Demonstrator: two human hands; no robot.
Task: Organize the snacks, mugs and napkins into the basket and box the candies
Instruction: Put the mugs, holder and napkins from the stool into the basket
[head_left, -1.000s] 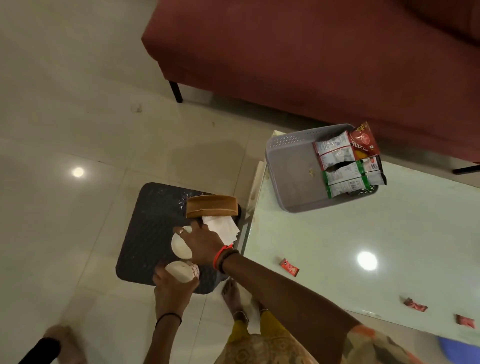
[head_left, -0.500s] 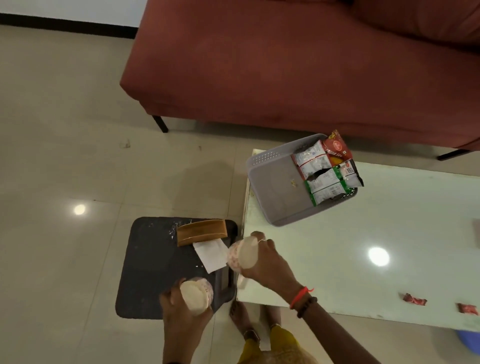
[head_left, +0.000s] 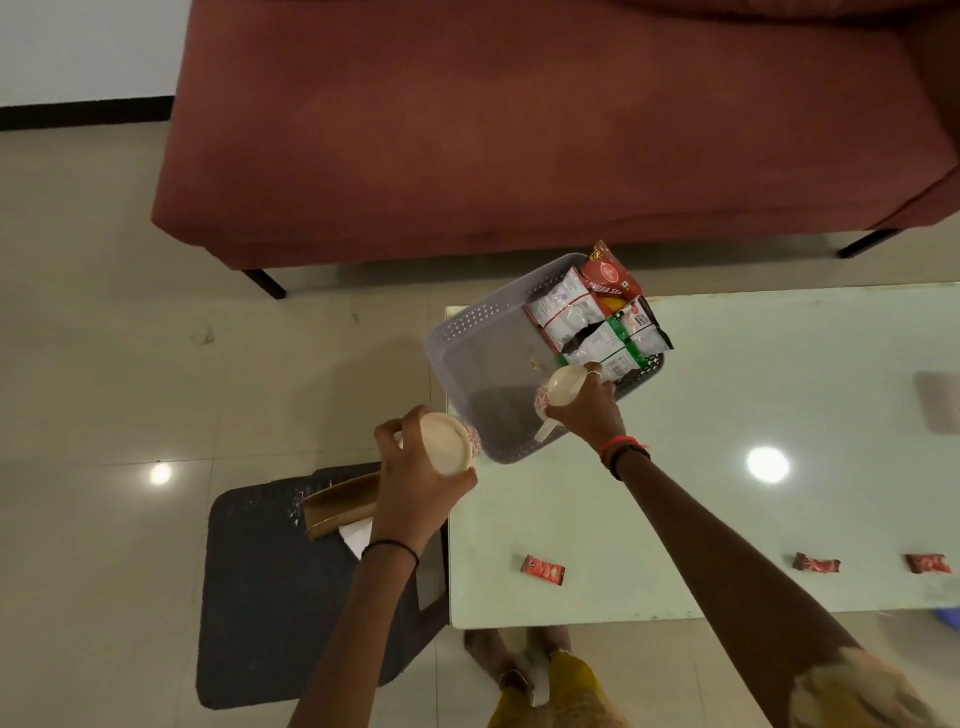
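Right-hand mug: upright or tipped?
Tipped. The mug in the right hand shows its round end to the camera, handle pointing down, over the basket.

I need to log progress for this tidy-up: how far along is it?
Done: snack packets sit in the basket. In hand: the right hand holds one mug over the basket; the left hand holds a second mug beside it. Left: napkins on the stool, three candies on the table.
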